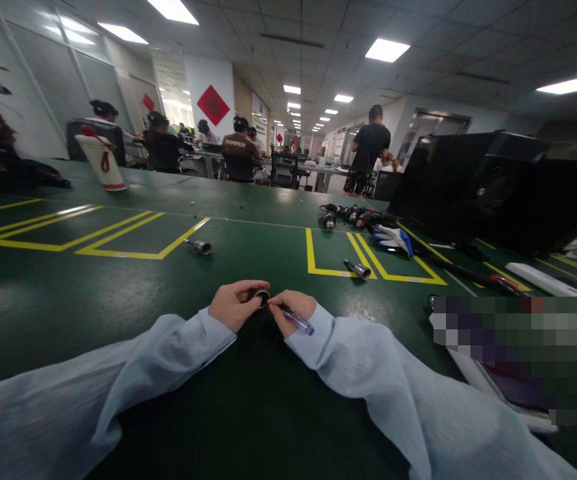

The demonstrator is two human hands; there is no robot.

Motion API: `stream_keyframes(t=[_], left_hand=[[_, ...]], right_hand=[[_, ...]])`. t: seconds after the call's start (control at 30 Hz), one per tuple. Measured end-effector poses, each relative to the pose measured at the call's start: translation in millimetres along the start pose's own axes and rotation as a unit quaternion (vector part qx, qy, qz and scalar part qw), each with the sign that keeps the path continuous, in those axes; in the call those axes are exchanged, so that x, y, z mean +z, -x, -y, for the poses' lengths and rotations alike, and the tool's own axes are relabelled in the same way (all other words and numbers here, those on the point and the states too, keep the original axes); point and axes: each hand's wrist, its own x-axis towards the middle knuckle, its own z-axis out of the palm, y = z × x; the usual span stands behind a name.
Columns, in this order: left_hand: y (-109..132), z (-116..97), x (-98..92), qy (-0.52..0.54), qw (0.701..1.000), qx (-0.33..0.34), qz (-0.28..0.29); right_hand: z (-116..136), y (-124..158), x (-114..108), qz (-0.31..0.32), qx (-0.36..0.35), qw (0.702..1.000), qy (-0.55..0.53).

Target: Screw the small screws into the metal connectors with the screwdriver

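Observation:
My left hand [233, 304] is closed around a small round metal socket [261, 295], pinched between thumb and fingers on the green table [118, 293]. My right hand [291, 308] grips a purple pen [297, 322] whose tip points at the socket. Both hands touch each other near the table's middle. Pale blue sleeves cover both arms.
Two more metal sockets [199, 247] [358, 269] lie among yellow tape outlines [313, 257]. A pile of tools and a blue-white glove [393, 239] sit at right, beside black cases [493, 187]. A white cup [102, 162] stands far left. Several people sit or stand in the background.

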Motion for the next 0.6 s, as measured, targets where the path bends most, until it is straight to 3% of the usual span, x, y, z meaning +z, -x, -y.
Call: stream_keyframes(t=[0.23,0.47,0.53,0.6], left_hand=[[-1.4,3.0,-1.6,-0.02,1.0,0.014,0.005],[0.4,-1.0,0.0,-0.023,1.0,0.007,0.0],[0.8,-1.4,0.1,-0.03,1.0,-0.003,-0.002],[0.3,0.0,-0.5,-0.039,0.999,-0.01,-0.002]], right_hand=[[-0.9,1.3,4.2,-0.046,-0.008,0.999,-0.005],[3.6,0.6,2.8,-0.002,-0.006,0.999,0.044],[4.8,0.2,3.1,-0.01,0.0,1.0,0.017],[4.0,-1.4,1.6,-0.029,0.051,0.996,-0.072]])
